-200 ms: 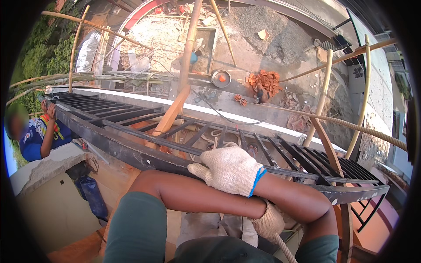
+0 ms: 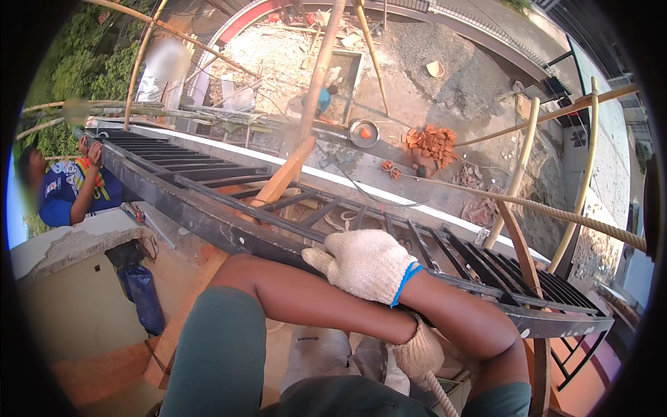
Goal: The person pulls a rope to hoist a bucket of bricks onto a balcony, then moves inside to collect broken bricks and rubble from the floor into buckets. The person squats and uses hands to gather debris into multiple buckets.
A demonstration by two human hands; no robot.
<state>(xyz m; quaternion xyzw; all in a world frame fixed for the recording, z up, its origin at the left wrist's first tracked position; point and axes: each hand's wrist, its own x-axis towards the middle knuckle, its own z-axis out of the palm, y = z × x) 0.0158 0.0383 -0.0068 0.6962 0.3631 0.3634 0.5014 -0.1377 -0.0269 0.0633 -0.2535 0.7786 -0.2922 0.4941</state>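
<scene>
Railing (image 2: 267,247): black metal frame with close-set slats; ran across the view from upper left to right. Exact tilt could not be judged through the fisheye.
Right hand (image 2: 368,264): gloved, back upward, over the railing's middle, thumb set apart from the fingers. Could not tell whether it gripped a bar or only rested.
Left hand (image 2: 419,349): gloved, on the near side of the railing, below the right forearm (image 2: 465,313); appeared curled round a rope (image 2: 440,395) that ran out of its lower side.
Left forearm (image 2: 326,292): crossed beneath the right hand.
Co-worker (image 2: 69,187): at the railing's left end, hands raised to it; finger detail too small to read.
Timber (image 2: 288,170): orange-brown, slanted at the slats; through or merely across, could not tell.
Second rope (image 2: 556,208): crossed above the right part; any link with the held rope did not show.
Yard (image 2: 385,124): well below, with brick pile (image 2: 431,146), pan (image 2: 356,135) and gravel (image 2: 431,55).
Railing, done: judged already up at working height, attended at its left end and middle.
Railing, left: no finished fixing was visible; placement judged incomplete, with the rope's use unclear.
</scene>
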